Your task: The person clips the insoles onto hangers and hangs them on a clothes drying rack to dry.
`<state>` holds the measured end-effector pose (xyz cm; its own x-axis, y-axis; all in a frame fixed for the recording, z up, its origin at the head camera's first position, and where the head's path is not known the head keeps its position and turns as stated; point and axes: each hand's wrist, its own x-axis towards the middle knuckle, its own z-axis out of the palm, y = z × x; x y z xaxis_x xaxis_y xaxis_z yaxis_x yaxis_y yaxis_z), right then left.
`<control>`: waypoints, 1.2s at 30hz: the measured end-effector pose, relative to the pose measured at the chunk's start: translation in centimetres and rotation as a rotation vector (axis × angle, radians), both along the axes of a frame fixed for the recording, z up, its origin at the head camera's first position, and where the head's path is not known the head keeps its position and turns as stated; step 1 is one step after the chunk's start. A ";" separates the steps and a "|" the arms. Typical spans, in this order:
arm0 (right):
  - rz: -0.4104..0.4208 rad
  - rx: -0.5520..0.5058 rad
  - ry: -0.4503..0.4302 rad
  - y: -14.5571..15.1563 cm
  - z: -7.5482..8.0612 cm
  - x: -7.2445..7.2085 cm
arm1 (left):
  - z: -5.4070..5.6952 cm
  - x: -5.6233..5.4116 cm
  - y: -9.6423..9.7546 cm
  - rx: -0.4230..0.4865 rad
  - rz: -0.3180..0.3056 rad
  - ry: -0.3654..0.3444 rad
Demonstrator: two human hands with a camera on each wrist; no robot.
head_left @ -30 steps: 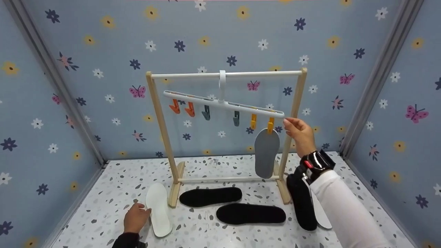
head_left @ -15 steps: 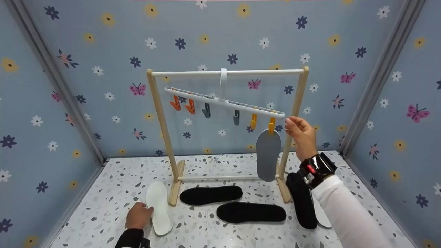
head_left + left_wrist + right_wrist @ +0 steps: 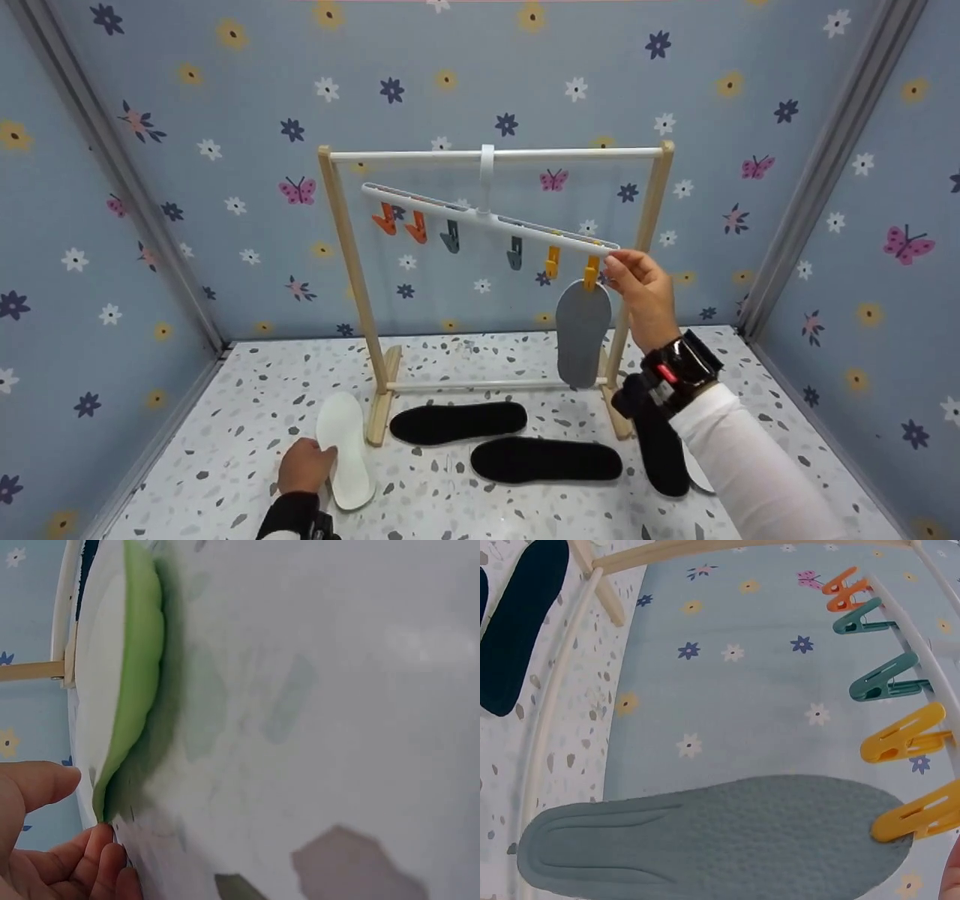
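In the head view my right hand (image 3: 643, 296) pinches the right end of the white hanger (image 3: 450, 211), which tilts down to that side. Only a sliver of this hand shows in the right wrist view. A yellow clip (image 3: 919, 817) beside it grips a grey insole (image 3: 705, 840), which hangs down. On the floor at left, my left hand (image 3: 306, 466) is at the edge of a white insole (image 3: 344, 450). The left wrist view shows this insole's green underside (image 3: 142, 652); the fingertips touch its near end, with the thumb raised above it.
A wooden rack (image 3: 352, 277) with a white top rod (image 3: 405, 157) carries the hanger. Orange clips (image 3: 386, 218), green clips (image 3: 450, 237) and another yellow clip (image 3: 553, 262) hang unloaded. Black insoles (image 3: 459, 422) lie on the speckled floor (image 3: 420, 510), several in all, with a white one at right.
My right hand has moved slightly left onto the hanger's end, and the hanger's left end has risen a little. My left thumb has come over the white insole's edge.
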<state>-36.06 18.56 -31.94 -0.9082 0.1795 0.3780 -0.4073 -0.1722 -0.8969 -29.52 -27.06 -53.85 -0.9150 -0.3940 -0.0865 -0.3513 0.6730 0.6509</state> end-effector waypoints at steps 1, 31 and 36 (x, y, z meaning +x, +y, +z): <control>0.003 -0.003 0.002 -0.2 0.0 0.0 | 0.0 0.0 0.1 -0.001 0.004 -0.004; -0.008 0.249 0.004 -4.3 -0.8 0.7 | -0.2 -1.9 0.8 -0.012 0.059 0.052; -0.063 0.308 0.032 -4.6 -1.2 0.6 | -0.3 -2.4 1.0 -0.022 0.080 0.078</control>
<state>-35.43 14.01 -33.17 -0.8859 0.1074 0.4512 -0.4371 0.1317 -0.8897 -31.90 -26.06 -54.11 -0.8844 -0.4667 -0.0072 -0.3533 0.6592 0.6638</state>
